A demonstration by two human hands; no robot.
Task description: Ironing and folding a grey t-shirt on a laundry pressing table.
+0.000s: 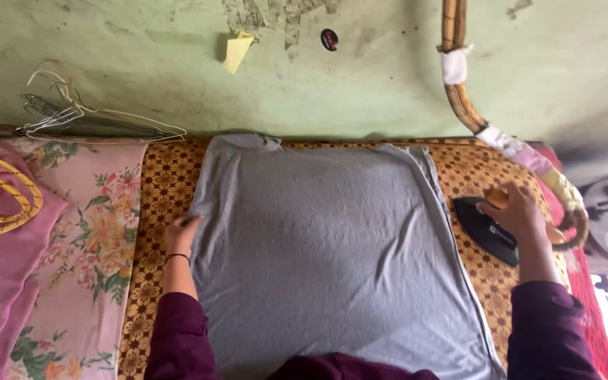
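A grey T-shirt [332, 253] is spread flat on the bench [156, 190], which is covered with a brown patterned cloth. Its left edge is pinched by the fingers of the left hand [181, 236], which are closed on the fabric. The wooden handle of a black iron [485, 226], standing just beside the shirt's right edge, is gripped by the right hand [518, 211], its fingers curled around it. Wire hangers [79, 116] are seen by the green wall [360, 77], and a floral sheet [86, 239] lies to the left.

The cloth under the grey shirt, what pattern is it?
The cloth is brown and yellow with a repeating flower-like lattice print, seen in the head view.
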